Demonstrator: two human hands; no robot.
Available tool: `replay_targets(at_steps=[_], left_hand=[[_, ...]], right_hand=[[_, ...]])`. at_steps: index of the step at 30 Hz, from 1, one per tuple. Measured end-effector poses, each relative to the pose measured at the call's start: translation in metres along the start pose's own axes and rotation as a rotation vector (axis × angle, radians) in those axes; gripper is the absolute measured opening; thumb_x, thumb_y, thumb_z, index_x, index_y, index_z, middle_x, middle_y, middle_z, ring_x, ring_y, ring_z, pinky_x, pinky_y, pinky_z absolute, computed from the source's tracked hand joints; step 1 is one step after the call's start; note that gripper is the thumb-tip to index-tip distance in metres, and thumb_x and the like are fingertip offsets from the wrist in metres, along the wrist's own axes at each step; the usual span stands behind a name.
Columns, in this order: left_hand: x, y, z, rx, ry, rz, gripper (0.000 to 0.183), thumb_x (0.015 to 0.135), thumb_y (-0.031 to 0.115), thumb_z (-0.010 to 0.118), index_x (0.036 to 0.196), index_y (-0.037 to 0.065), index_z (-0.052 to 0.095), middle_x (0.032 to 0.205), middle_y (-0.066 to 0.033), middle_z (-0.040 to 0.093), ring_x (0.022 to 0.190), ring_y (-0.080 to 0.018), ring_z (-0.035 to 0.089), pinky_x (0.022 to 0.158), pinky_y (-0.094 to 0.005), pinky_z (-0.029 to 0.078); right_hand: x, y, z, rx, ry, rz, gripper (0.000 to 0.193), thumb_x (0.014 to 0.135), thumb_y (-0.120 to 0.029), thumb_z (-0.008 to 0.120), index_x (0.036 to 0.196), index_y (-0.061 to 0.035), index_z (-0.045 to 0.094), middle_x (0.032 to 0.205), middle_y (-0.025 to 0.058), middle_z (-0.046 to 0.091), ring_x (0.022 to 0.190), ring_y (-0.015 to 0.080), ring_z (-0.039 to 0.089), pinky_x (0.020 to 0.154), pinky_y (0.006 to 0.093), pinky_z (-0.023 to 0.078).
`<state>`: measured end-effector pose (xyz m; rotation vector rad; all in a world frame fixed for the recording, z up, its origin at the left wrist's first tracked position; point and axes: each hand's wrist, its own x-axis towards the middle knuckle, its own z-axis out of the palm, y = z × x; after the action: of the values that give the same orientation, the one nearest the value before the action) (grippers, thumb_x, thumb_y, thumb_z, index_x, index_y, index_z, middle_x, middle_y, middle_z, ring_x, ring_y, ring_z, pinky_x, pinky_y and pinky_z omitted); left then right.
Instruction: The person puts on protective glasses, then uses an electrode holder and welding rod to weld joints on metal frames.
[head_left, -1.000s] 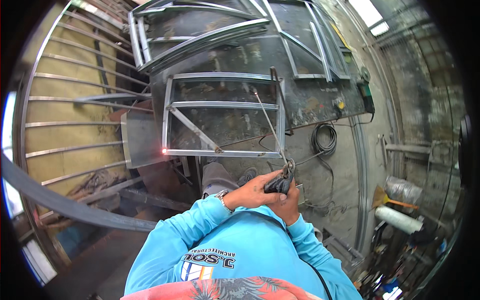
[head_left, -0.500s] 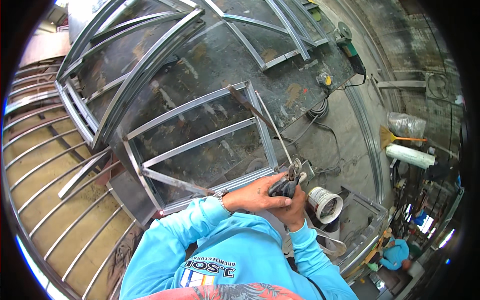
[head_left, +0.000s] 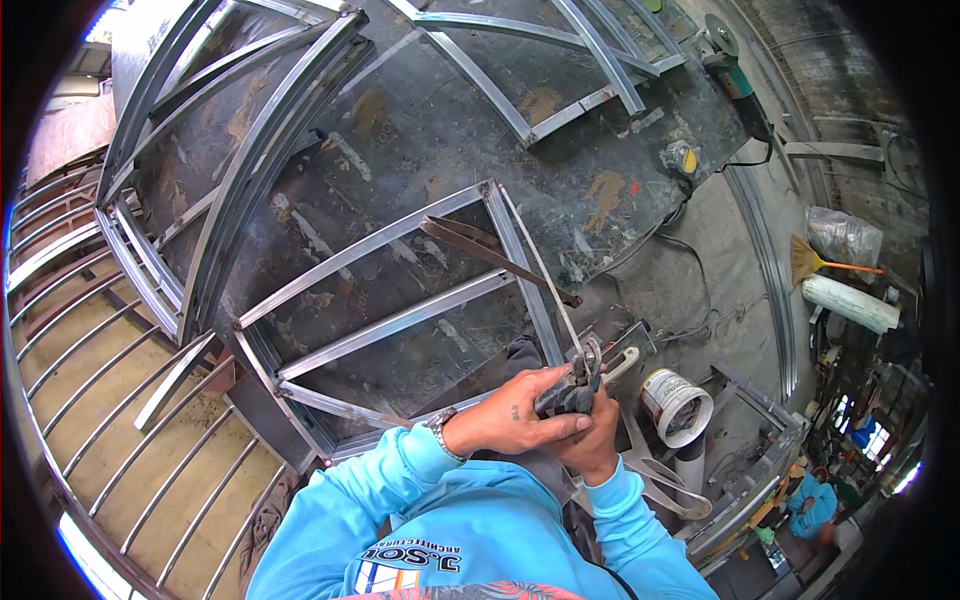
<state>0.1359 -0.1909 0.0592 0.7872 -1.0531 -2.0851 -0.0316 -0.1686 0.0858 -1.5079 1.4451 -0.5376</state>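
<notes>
My left hand (head_left: pixel 508 414) and my right hand (head_left: pixel 594 436) are closed together around a dark-handled tool with metal jaws that looks like a welding electrode holder (head_left: pixel 566 399). A thin, pale rod (head_left: pixel 545 270) rises from its jaws, its far end near the upper right corner of a metal frame (head_left: pixel 395 318). The frame is of silvery tube with a middle bar. Across its right side, behind the rod, runs a brown metal piece (head_left: pixel 500 256) with a forked left end; whether it touches the frame I cannot tell. My palms hide part of the handle.
Curved tube frames (head_left: pixel 275 130) lie on the dark worktable (head_left: pixel 440 120). An angle grinder (head_left: pixel 735 80) rests at its far right edge. A white bucket (head_left: pixel 690 425) stands right of my hands, cables (head_left: pixel 705 275) on the floor. A person (head_left: pixel 810 505) is at lower right.
The view has shifted, so the surroundings sit differently. The brown metal piece lies at a flatter angle across the frame. Both hands keep their grip on the holder.
</notes>
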Motion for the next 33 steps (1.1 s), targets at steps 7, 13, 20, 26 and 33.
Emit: replay_targets(at_steps=[7, 13, 20, 26, 33], left_hand=[[0.002, 0.001, 0.005, -0.01, 0.083, 0.025, 0.047, 0.089, 0.023, 0.075, 0.126, 0.0, 0.057, 0.099, -0.0205, 0.068, 0.085, -0.0267, 0.064, 0.081, -0.0395, 0.051], [0.006, 0.003, 0.0, -0.004, 0.09, 0.026, 0.047, 0.089, 0.024, 0.075, 0.126, 0.0, 0.057, 0.101, -0.0218, 0.068, 0.089, -0.0283, 0.066, 0.083, -0.0406, 0.051], [0.005, 0.007, -0.001, -0.019, 0.092, 0.022, 0.051, 0.089, 0.024, 0.074, 0.129, -0.001, 0.056, 0.104, -0.0224, 0.068, 0.09, -0.0289, 0.066, 0.084, -0.0402, 0.051], [0.005, 0.005, -0.002, -0.03, 0.08, 0.017, 0.052, 0.09, 0.023, 0.074, 0.132, -0.001, 0.055, 0.105, -0.0219, 0.068, 0.089, -0.0282, 0.065, 0.085, -0.0401, 0.051], [0.004, -0.005, -0.005, -0.017, 0.038, 0.016, 0.061, 0.09, 0.02, 0.072, 0.143, 0.002, 0.047, 0.109, -0.0119, 0.066, 0.103, -0.0182, 0.062, 0.095, -0.035, 0.048]], right_hand=[[0.0, 0.002, -0.004, 0.0, -0.047, 0.012, 0.062, 0.072, -0.026, 0.084, 0.123, -0.0029, 0.057, 0.092, 0.0173, 0.072, 0.087, 0.0365, 0.074, 0.072, 0.0401, 0.059], [0.006, 0.002, -0.004, -0.017, -0.056, 0.025, 0.064, 0.072, -0.025, 0.084, 0.125, -0.0033, 0.057, 0.093, 0.0175, 0.072, 0.09, 0.0367, 0.074, 0.073, 0.0405, 0.059], [0.009, 0.001, -0.003, -0.001, -0.066, 0.016, 0.064, 0.072, -0.023, 0.084, 0.126, -0.0038, 0.057, 0.095, 0.0179, 0.072, 0.089, 0.0373, 0.074, 0.074, 0.0406, 0.059], [0.008, 0.002, -0.003, -0.04, -0.067, 0.009, 0.062, 0.073, -0.022, 0.082, 0.127, -0.0037, 0.057, 0.093, 0.0178, 0.072, 0.089, 0.0374, 0.074, 0.073, 0.0408, 0.059], [0.011, -0.001, -0.002, -0.04, -0.045, 0.011, 0.064, 0.074, -0.027, 0.081, 0.128, -0.0041, 0.056, 0.093, 0.0169, 0.072, 0.087, 0.0358, 0.074, 0.072, 0.0407, 0.059]])
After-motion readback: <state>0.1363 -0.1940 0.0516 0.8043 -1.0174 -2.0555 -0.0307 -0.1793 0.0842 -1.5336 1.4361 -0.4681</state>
